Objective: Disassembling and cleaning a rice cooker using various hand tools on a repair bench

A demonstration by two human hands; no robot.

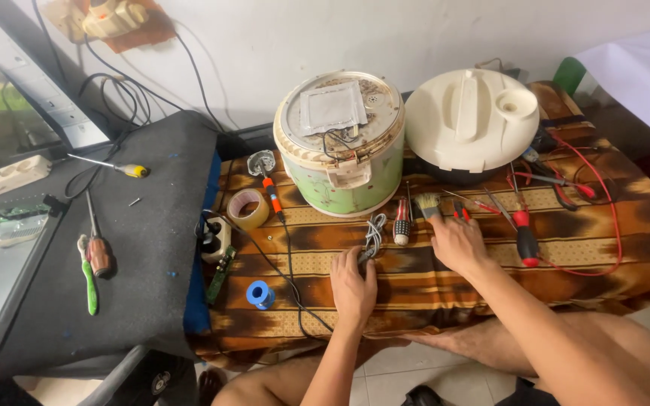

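Left hand (353,284) is closed around the dark plug end of a thin grey coiled cord (374,230), which lies on the brown patterned cloth (445,289) just near of the pale green rice cooker body (340,143). Right hand (457,242) rests open, fingertips by a small bristle brush (427,204), holding nothing. That cord looks light and floppy, so I'd say grab the stiff plug, not the wire.

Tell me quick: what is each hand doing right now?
Left hand: closed on the grey cable bundle.
Right hand: open, fingers at the paintbrush, holding nothing that can be told.
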